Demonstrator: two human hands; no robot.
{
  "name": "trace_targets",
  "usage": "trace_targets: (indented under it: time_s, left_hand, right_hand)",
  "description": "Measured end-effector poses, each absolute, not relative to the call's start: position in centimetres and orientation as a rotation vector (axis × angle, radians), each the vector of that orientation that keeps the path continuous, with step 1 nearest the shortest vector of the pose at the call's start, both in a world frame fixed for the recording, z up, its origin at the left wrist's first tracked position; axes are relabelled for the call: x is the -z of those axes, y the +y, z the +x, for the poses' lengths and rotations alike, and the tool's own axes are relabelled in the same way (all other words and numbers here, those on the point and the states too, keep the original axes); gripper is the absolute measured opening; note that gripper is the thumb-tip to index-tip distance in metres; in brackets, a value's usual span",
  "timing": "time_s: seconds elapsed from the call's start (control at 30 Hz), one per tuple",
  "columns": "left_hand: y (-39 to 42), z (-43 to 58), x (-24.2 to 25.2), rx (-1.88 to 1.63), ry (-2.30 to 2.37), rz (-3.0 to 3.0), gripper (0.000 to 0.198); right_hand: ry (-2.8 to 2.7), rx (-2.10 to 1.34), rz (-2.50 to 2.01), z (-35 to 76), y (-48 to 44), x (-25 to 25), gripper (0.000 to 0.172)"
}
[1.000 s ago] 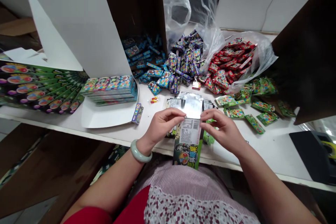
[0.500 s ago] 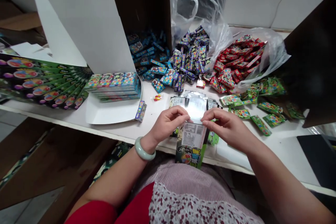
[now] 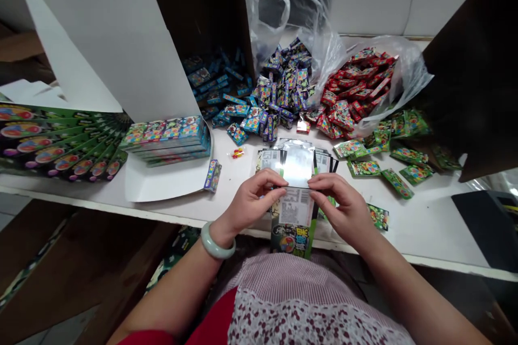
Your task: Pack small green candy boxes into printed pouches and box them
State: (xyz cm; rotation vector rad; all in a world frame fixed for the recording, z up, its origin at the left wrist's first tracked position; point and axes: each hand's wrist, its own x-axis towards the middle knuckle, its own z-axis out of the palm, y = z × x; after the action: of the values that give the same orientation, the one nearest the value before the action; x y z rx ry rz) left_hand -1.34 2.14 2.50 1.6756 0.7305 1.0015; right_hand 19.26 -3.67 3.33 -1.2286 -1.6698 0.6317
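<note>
My left hand [image 3: 254, 202], with a pale green bangle [image 3: 217, 241] on its wrist, pinches the left edge of a printed green-and-black packet [image 3: 293, 237]. My right hand [image 3: 343, 207] pinches the opposite edge, thumb and fingers closed. A shiny silver part [image 3: 299, 164] extends beyond my fingertips, away from my body. Toward me hangs the printed side, with a white label and a barcode. More flat black-edged packets [image 3: 270, 159] lie beneath on the white table [image 3: 226, 202].
Behind lie piles of small blue boxes [image 3: 238, 110], purple boxes [image 3: 289, 81] and red boxes [image 3: 360, 89], with clear plastic bags [image 3: 267, 2]. Green boxes [image 3: 364, 168] lie to the right. Left stands an open white carton [image 3: 162, 183] holding stacked boxes [image 3: 165, 137]; candies [image 3: 238, 153] lie nearby.
The view has shifted a little. Both hands keep their pinch on the packet, and my right fingers have shifted slightly at its edge. A green box beside my right forearm now shows.
</note>
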Motion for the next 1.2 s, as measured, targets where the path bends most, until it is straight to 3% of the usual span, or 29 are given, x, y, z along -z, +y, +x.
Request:
trace_targets:
  time_s: [0.13,0.33,0.43,0.5,0.6,0.7,1.03,1.2]
  left_hand:
    - [2.1,-1.3,-2.9,-0.992,0.776,1.668,0.016]
    - [3.1,-0.6,-2.2,-1.004,0.848,1.745,0.006]
    - [3.5,-0.3,-1.7,-1.012,0.944,1.728,0.004]
    - [3.6,-0.4,-1.6,-0.999,0.991,1.707,0.008]
    - [3.7,-0.6,-1.8,-0.990,1.014,1.671,0.011]
    - [3.7,-0.4,-2.0,-0.982,0.998,1.653,0.007]
    - [3.8,-0.1,-2.1,-0.962,0.930,1.658,0.007]
    - [3.5,0.8,-2.4,-1.020,0.864,1.672,0.004]
  right_hand:
    - [-1.608,-0.620,-1.218,18.9,-3.7,-3.2,0.011]
    - [-1.599,-0.642,-1.195,19.0,-3.2,-3.0,0.009]
    - [-1.548,-0.755,-1.252,21.5,-3.1,-2.8,0.017]
    - [-1.475,-0.778,-1.426,24.8,-3.2,-2.2,0.021]
    - [-1.466,-0.623,-1.995,30.7,-3.4,-0.4,0.016]
    - [-1.478,-0.611,-2.185,34.6,-3.8,1.2,0.010]
    - [-1.407,-0.887,-2.147,36.1,-5.2,2.0,0.012]
    - [-1.383,-0.968,-1.938,34.9,-5.3,-1.9,0.023]
